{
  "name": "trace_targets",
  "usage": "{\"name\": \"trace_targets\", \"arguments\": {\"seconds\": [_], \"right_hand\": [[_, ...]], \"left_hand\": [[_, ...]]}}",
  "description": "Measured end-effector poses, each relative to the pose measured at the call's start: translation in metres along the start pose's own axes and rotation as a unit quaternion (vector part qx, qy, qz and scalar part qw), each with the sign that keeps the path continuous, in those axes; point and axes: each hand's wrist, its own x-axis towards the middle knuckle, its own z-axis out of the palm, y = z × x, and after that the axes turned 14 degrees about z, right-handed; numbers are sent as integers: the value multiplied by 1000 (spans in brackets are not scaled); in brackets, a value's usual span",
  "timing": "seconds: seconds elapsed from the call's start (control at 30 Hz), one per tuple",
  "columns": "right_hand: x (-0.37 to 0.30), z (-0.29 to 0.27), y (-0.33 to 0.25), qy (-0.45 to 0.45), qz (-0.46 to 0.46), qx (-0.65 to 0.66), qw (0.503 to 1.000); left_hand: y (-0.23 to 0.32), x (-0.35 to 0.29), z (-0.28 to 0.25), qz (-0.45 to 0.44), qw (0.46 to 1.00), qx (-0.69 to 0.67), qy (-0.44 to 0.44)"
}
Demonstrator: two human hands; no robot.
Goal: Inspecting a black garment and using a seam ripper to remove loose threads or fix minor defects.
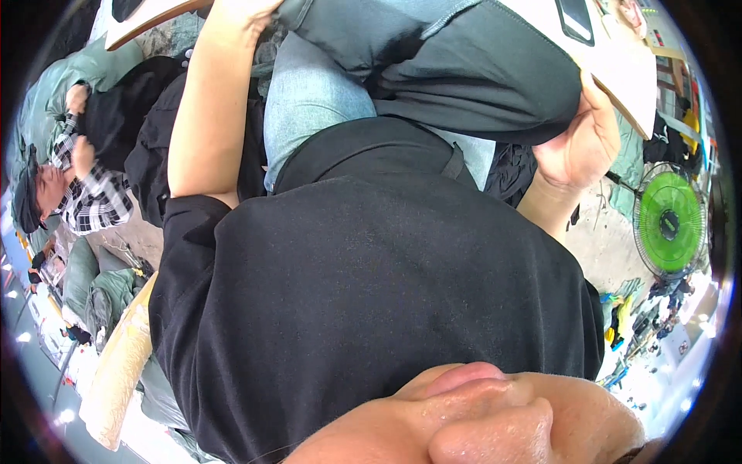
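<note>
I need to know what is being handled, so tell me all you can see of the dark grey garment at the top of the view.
The dark grey fabric garment looks like heavy woven cloth with a stitched seam and a lighter blue-grey panel along its upper edge. It lies bunched and folded over the person's lap in light blue jeans. The right hand grips its lower right fold, fingers curled under the cloth. The left hand reaches its upper left end, mostly cut off by the frame. A white board lies just beyond it.

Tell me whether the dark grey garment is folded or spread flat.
Folded: the dark grey garment bunches in thick layers, with the right hand gripping its edge.
</note>
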Motion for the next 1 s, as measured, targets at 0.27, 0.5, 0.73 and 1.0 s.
{"name": "trace_targets", "arguments": {"seconds": [0.27,0.5,0.73,1.0], "right_hand": [[-13,-34,25,-32,129,67,989],[-16,-15,53,25,152,-154,976],[-9,-24,48,-41,148,-137,979],[-13,9,58,-43,159,-157,974]], "left_hand": [[21,47,4,-158,977,89,-109],[-14,57,0,-146,986,-23,-80],[4,61,29,-26,995,79,-45],[52,56,9,-11,904,416,-99]]}}
